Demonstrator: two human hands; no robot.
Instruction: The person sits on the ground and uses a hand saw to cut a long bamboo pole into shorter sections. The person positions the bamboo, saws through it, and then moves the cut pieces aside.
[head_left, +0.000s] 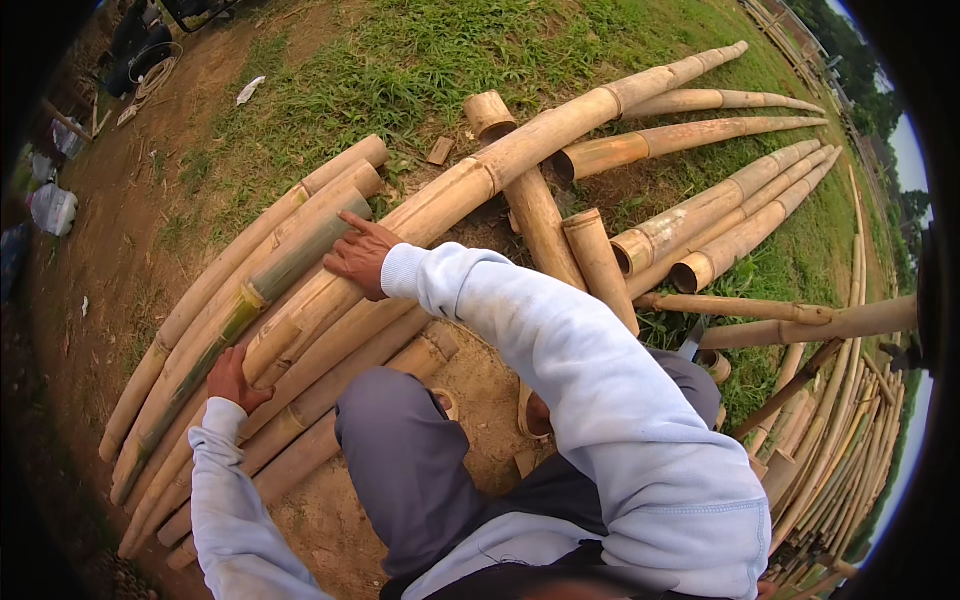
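Observation:
A long tan bamboo pole (440, 205) slants from the lower left to the upper right, lying over other pieces. My right hand (362, 258) rests on it with the index finger stretched toward the cut end of a greenish bamboo pole (300, 240) alongside. Lower down, my left hand (232, 380) is closed over a bamboo pole in the same row; its fingertips are partly hidden. More tan poles (290, 425) lie beside my left knee, and two others (230, 280) run along the far side of the greenish one.
A thick bamboo piece (545, 225) crosses under the long pole, with a short upright-tilted piece (598, 255) beside it. Several poles (725, 210) lie on grass at right. A large bamboo stack (840, 450) stands beyond. A pale bag (53, 210) sits at far left.

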